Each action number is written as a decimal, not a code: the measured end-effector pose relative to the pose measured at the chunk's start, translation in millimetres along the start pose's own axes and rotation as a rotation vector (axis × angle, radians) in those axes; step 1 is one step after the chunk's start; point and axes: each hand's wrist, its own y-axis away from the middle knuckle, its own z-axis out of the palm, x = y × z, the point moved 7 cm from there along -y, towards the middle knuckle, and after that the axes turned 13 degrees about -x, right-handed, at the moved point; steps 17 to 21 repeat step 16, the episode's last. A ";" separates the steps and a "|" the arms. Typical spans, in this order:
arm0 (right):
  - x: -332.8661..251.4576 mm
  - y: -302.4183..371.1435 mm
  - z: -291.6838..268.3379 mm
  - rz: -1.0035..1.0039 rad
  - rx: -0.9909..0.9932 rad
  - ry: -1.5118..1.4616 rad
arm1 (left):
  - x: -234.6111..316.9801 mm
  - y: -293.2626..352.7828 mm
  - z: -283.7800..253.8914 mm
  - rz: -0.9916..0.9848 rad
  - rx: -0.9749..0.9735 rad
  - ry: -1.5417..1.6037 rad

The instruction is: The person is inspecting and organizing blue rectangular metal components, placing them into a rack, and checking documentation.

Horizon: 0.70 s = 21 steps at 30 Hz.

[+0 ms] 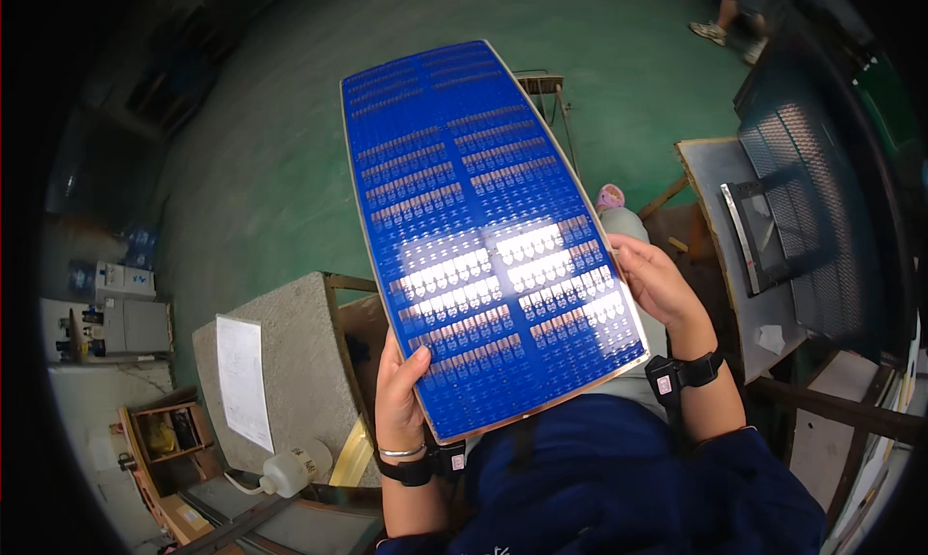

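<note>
A large blue circuit board panel (464,202) is tilted over my lap, with rows of copper-coloured patterns and a pale edge. Bright light glares off its lower middle. My left hand (399,391) grips its lower left edge, thumb on the face and the other fingers hidden behind. At the right edge, somewhat higher up, my right hand (657,279) is closed with its fingertips at the rim. Both wrists wear black straps.
On my left, a grey table (290,362) bears a paper sheet (242,381) and a white squeeze bottle (290,471). To my right stands a bench (720,192) with a dark frame (754,236) on it. A stool (539,83) is beyond the panel; another person's legs (730,23) show far right.
</note>
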 end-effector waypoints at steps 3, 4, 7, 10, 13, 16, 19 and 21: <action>-5.3 -4.4 14.4 -0.027 -0.069 -0.064 | 0.5 -0.1 5.9 0.004 0.005 0.000; -7.7 -4.3 18.8 -0.038 -0.084 -0.086 | 1.2 0.8 7.4 0.007 0.024 -0.001; -10.3 -0.7 20.6 -0.037 -0.121 -0.099 | 0.1 -0.1 9.0 0.019 0.057 -0.011; -11.3 2.4 19.6 -0.059 -0.130 -0.096 | -2.9 -1.5 8.5 0.008 0.052 0.004; -10.4 3.4 21.1 -0.083 -0.155 -0.091 | -3.6 -1.9 10.7 0.001 0.049 0.016; -7.5 5.3 20.3 -0.082 -0.181 -0.123 | -6.0 -2.5 9.2 0.002 0.025 -0.009; -7.5 5.3 20.3 -0.082 -0.181 -0.123 | -6.0 -2.5 9.2 0.002 0.025 -0.009; -7.5 5.3 20.3 -0.082 -0.181 -0.123 | -6.0 -2.5 9.2 0.002 0.025 -0.009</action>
